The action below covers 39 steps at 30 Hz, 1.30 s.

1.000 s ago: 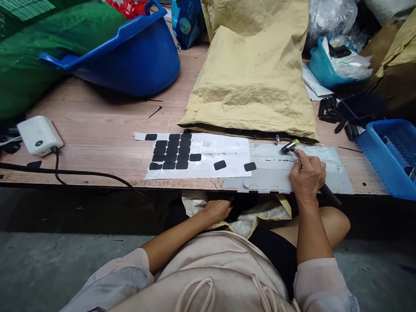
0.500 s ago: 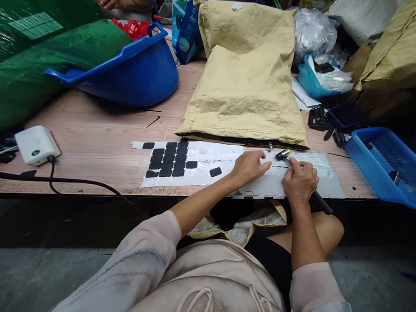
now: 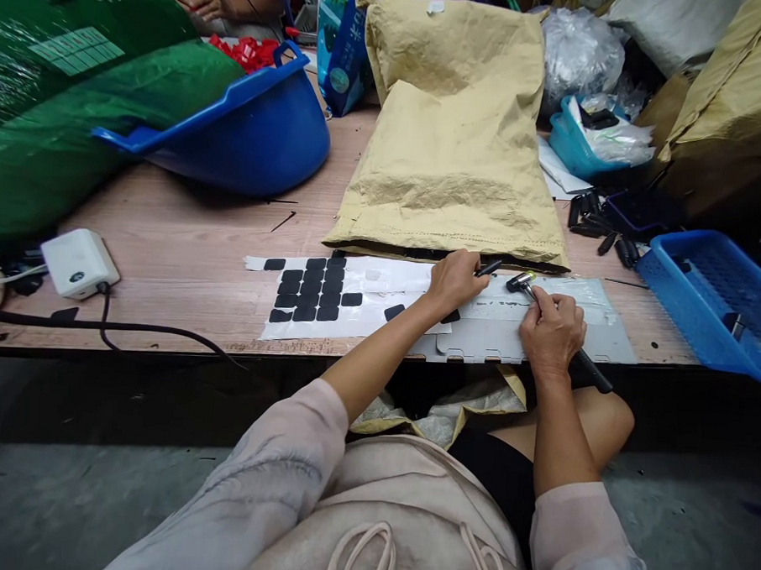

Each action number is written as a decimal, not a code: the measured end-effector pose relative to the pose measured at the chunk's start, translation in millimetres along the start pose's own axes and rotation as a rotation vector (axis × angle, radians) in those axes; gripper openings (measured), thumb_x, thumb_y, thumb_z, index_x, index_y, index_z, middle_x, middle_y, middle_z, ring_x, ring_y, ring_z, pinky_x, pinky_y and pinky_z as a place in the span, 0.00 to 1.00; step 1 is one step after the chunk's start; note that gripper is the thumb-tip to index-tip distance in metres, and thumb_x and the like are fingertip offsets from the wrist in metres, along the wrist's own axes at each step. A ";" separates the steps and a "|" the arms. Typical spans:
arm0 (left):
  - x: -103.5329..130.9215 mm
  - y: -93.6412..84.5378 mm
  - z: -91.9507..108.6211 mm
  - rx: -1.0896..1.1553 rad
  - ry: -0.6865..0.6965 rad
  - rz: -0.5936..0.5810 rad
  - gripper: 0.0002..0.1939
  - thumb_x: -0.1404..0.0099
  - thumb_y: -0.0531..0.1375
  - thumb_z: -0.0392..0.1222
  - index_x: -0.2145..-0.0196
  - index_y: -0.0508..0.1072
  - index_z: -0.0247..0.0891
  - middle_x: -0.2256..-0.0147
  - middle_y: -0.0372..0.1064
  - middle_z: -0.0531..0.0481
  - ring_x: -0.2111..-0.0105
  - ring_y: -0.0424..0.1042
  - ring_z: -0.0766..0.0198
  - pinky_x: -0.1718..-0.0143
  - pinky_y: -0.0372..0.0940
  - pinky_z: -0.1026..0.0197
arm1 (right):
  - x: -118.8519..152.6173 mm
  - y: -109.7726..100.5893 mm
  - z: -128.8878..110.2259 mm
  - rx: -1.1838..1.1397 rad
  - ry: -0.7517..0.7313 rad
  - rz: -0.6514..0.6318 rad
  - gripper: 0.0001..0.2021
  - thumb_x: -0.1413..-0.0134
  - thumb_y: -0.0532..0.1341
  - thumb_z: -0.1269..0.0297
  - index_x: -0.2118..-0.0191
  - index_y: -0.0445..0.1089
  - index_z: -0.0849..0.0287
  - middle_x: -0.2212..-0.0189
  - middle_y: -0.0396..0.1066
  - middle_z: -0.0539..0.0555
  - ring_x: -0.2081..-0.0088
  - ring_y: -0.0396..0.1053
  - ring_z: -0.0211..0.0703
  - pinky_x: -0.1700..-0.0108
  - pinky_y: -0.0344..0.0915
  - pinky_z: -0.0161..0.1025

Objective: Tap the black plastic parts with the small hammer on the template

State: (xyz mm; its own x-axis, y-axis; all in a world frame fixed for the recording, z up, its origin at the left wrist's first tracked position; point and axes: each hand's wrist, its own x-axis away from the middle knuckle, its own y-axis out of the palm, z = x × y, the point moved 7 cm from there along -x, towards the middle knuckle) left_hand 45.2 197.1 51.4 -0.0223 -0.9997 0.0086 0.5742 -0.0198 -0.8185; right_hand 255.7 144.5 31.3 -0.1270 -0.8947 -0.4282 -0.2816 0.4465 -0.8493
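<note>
My right hand (image 3: 552,330) is wrapped round a small hammer (image 3: 594,372), its black handle angled toward me. The metal and black head (image 3: 519,282) rests low over the white sheet (image 3: 412,274). My left hand (image 3: 457,282) is closed on a slim black part (image 3: 489,268), which sticks out to the right from between thumb and fingers, close to the hammer head. Black rounded squares (image 3: 309,292) lie in rows on the sheet's left side, with a loose one (image 3: 394,312) near my left wrist.
A tan paper sack (image 3: 448,170) stands behind the sheet. To the left are a blue tub (image 3: 254,137), a green bag (image 3: 110,114) and a white adapter (image 3: 80,263). A blue basket (image 3: 701,291) and black parts (image 3: 589,214) lie right. Another person's hands (image 3: 207,2) show at the back.
My left hand has gone from fingers apart to closed on the slim black part, lifting slightly toward the sack. The hammer in my right hand has hardly moved. The view has shifted slightly.
</note>
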 end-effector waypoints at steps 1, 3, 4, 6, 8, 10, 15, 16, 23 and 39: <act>11.6 -3.3 -5.7 -0.001 0.025 -0.008 0.05 0.35 0.66 0.42 0.64 0.76 0.40 0.61 0.76 0.46 0.58 0.74 0.52 0.61 0.66 0.56 | 0.1 0.0 0.3 0.006 0.001 0.004 0.19 0.36 0.57 0.65 0.46 0.80 0.52 0.54 0.71 0.61 0.56 0.62 0.53 0.55 0.55 0.47; 33.5 -7.5 -18.6 -0.004 0.057 -0.035 0.06 0.36 0.67 0.43 0.64 0.76 0.41 0.61 0.75 0.47 0.59 0.74 0.53 0.62 0.66 0.56 | 0.1 -0.1 1.0 0.017 0.003 0.014 0.18 0.36 0.58 0.64 0.46 0.80 0.52 0.54 0.71 0.61 0.56 0.62 0.53 0.55 0.56 0.47; 42.7 -7.9 -24.6 -0.002 0.073 -0.051 0.06 0.36 0.67 0.43 0.64 0.76 0.41 0.61 0.74 0.48 0.60 0.73 0.54 0.62 0.65 0.57 | 0.1 -0.1 1.5 0.020 0.005 0.018 0.18 0.36 0.58 0.64 0.46 0.80 0.53 0.55 0.71 0.61 0.56 0.62 0.53 0.55 0.56 0.47; 55.7 -7.0 -33.1 0.006 0.117 -0.063 0.05 0.36 0.67 0.42 0.63 0.76 0.41 0.60 0.74 0.49 0.59 0.73 0.55 0.61 0.66 0.57 | -0.1 0.5 2.6 0.021 0.010 0.019 0.17 0.37 0.59 0.64 0.47 0.80 0.54 0.56 0.71 0.61 0.56 0.62 0.53 0.55 0.57 0.47; 60.8 -4.9 -36.5 0.013 0.163 -0.043 0.06 0.36 0.68 0.42 0.62 0.76 0.41 0.60 0.75 0.49 0.57 0.72 0.55 0.56 0.66 0.56 | -0.7 1.9 3.9 0.018 0.012 0.012 0.16 0.36 0.59 0.63 0.49 0.80 0.55 0.57 0.70 0.61 0.56 0.62 0.53 0.55 0.57 0.47; 59.5 -1.7 -37.4 0.019 0.180 -0.021 0.09 0.37 0.70 0.43 0.60 0.77 0.41 0.61 0.75 0.48 0.56 0.72 0.54 0.52 0.65 0.54 | -2.0 3.7 6.0 0.016 0.011 0.003 0.16 0.36 0.58 0.62 0.49 0.80 0.55 0.57 0.71 0.61 0.56 0.62 0.53 0.55 0.57 0.47; 49.5 6.4 -39.0 0.089 0.135 -0.040 0.07 0.36 0.71 0.45 0.61 0.80 0.42 0.62 0.76 0.50 0.54 0.72 0.54 0.49 0.63 0.52 | -5.5 1.7 9.5 -0.011 -0.017 0.017 0.16 0.36 0.57 0.62 0.51 0.81 0.55 0.60 0.71 0.60 0.57 0.63 0.53 0.56 0.58 0.47; 48.6 6.9 -39.4 0.100 0.128 -0.045 0.08 0.36 0.71 0.45 0.61 0.80 0.42 0.62 0.77 0.51 0.55 0.72 0.54 0.49 0.62 0.52 | -4.9 -2.1 8.0 -0.026 -0.027 0.037 0.16 0.36 0.57 0.62 0.52 0.81 0.55 0.61 0.72 0.60 0.58 0.64 0.53 0.56 0.59 0.47; 50.7 6.1 -39.7 0.103 0.145 -0.050 0.08 0.36 0.70 0.44 0.60 0.81 0.43 0.60 0.78 0.50 0.53 0.71 0.54 0.49 0.61 0.52 | 17.0 -37.8 -34.8 -0.330 -0.192 0.068 0.17 0.29 0.54 0.59 0.47 0.77 0.57 0.58 0.76 0.60 0.56 0.73 0.50 0.52 0.69 0.46; 49.5 6.1 -39.3 0.143 0.110 -0.059 0.05 0.38 0.71 0.43 0.63 0.82 0.43 0.60 0.78 0.52 0.53 0.71 0.55 0.48 0.59 0.52 | 44.7 -32.9 -81.6 -0.320 -0.350 -0.085 0.18 0.28 0.54 0.65 0.43 0.78 0.53 0.65 0.73 0.55 0.63 0.71 0.44 0.61 0.68 0.39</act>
State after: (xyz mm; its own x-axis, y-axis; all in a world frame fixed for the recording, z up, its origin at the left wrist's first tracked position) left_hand 15.4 148.1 24.2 -0.1443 -0.9894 -0.0149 0.6793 -0.0881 -0.7285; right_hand 181.7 88.8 65.3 0.2219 -0.8454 -0.4859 -0.5624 0.2962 -0.7720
